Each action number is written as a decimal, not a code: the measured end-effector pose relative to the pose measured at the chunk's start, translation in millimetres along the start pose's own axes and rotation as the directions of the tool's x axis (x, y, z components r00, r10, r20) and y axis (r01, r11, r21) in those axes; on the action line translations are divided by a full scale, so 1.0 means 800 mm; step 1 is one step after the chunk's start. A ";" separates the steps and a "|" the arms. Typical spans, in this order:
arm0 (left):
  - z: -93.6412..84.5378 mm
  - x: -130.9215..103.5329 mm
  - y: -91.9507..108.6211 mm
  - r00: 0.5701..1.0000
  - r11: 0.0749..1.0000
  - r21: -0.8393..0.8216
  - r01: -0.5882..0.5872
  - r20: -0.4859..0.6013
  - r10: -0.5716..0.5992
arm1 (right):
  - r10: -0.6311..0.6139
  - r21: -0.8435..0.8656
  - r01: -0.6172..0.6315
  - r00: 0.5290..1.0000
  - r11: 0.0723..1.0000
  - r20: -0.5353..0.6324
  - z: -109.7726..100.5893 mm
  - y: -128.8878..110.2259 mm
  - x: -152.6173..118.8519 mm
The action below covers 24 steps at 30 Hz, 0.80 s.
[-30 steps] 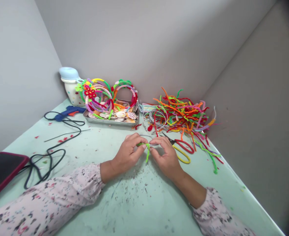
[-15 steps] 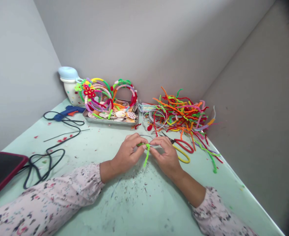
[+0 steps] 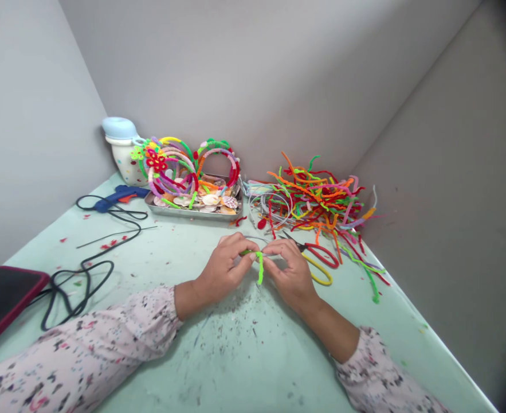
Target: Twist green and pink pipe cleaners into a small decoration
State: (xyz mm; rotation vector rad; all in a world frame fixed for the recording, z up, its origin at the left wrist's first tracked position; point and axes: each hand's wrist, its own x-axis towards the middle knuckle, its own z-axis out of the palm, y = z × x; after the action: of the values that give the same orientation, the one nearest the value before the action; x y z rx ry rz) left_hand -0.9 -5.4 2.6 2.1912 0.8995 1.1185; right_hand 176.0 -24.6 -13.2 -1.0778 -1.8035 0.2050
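Note:
My left hand (image 3: 224,265) is closed in a pinch on a bright green pipe cleaner (image 3: 260,269), whose loose end hangs down between my hands. My right hand (image 3: 291,272) faces it, with thumb and forefinger pinched on a thin grey headband (image 3: 259,238). The headband's arc shows just beyond my fingertips, and the green fuzz meets it at the left fingers. Much of both is hidden behind my fingers. Scissors (image 3: 319,255) with red and yellow handles lie right beside my right hand.
Behind, a metal tray (image 3: 192,214) holds shells and pipe-cleaner-wrapped headbands (image 3: 173,166). A heap of coloured pipe cleaners (image 3: 321,192) and bare headbands (image 3: 271,206) lie to its right. At left are a blue glue gun (image 3: 117,197), black cord (image 3: 87,264), phone (image 3: 10,298) and lidded cup (image 3: 126,152).
The loose end of the green pipe cleaner has swung a little to the right and now hangs nearly straight down. Both hands have stayed almost in place.

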 end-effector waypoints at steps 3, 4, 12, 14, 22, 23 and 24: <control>0.000 0.000 0.000 1.000 1.000 0.002 -0.006 0.001 0.006 | 0.005 0.017 -0.005 1.000 1.000 0.002 0.000 -0.002 -0.001; 0.000 0.000 0.000 1.000 1.000 0.003 -0.008 0.000 0.008 | 0.003 0.023 -0.003 1.000 1.000 0.004 0.000 -0.002 -0.001; 0.001 0.000 0.004 0.999 0.999 0.006 0.043 -0.014 -0.043 | 0.002 -0.003 -0.002 1.000 1.000 0.006 -0.001 -0.004 0.000; 0.001 0.000 0.004 0.998 0.998 0.008 0.061 -0.023 -0.060 | 0.002 -0.014 -0.002 1.000 1.000 0.013 -0.001 -0.005 0.000; 0.000 0.000 0.004 0.998 0.998 0.035 0.057 -0.027 -0.056 | 0.013 -0.005 -0.012 1.000 1.000 0.025 -0.003 -0.009 0.001; 0.000 0.000 0.004 0.998 0.998 0.037 0.052 -0.027 -0.051 | 0.015 -0.002 -0.015 1.000 1.000 0.025 -0.003 -0.009 0.001; 0.000 0.000 0.004 0.999 0.998 0.039 0.049 -0.025 -0.048 | 0.020 0.002 -0.020 1.000 1.000 0.025 -0.003 -0.010 0.001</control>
State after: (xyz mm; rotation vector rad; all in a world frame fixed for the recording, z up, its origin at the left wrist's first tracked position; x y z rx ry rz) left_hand 0.4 -7.2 4.8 2.1799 0.9882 1.1145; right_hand 173.4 -29.5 -6.8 -1.0962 -1.8147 0.2329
